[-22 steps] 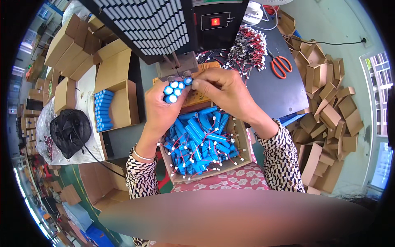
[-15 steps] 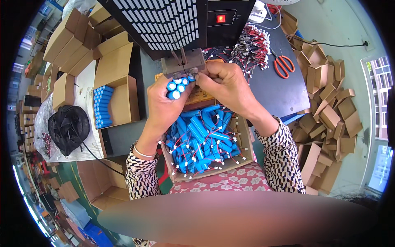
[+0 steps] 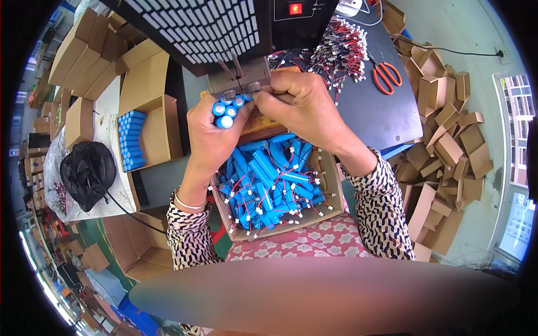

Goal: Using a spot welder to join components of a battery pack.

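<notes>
My left hand is closed round several blue cylindrical battery cells, their pale round ends facing up. It holds them just below the two metal rods of a black machine resembling a spot welder. My right hand is pinched at the near side of the same metal head, beside the cells; what its fingertips hold is hidden. Below both hands, a cardboard box is heaped with blue-wrapped battery packs with red and black leads and white plugs.
A lit red switch shows on the machine. Bundled leads and orange-handled scissors lie on the dark table. At left, an open carton holds rows of blue cells near a black mesh bag. Cardboard pieces are piled at right.
The whole view has shifted slightly, so machine, hands and box all appear a little further left and higher. Both hands keep their places at the rods, with the cells still in my left.
</notes>
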A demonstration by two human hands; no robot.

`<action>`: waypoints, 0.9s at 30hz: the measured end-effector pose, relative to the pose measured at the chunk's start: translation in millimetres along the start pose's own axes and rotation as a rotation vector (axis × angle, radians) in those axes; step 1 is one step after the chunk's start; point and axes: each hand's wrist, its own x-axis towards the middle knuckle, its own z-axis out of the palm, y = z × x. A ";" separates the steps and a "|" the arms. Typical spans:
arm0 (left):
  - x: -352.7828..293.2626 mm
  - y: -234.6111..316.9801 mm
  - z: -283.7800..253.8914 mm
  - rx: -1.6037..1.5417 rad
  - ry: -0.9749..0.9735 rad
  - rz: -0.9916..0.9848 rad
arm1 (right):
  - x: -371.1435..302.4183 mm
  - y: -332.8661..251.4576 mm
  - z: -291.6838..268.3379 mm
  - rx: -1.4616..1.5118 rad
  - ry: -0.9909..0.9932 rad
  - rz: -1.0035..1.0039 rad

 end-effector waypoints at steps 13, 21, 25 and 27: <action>11.7 11.8 -6.6 0.371 -0.148 0.039 | -31.6 -5.8 -22.8 -0.431 -0.049 -0.229; 14.9 34.5 -38.1 0.214 -0.248 -0.284 | -40.9 -3.2 -20.1 -0.538 -0.200 -0.517; 19.0 27.4 -38.0 -0.358 -0.194 -0.464 | -41.5 -1.9 -15.8 -0.536 -0.229 -0.441; 16.2 31.7 -26.4 -0.153 -0.164 -0.386 | -39.6 -5.4 -14.5 -0.474 -0.183 -0.440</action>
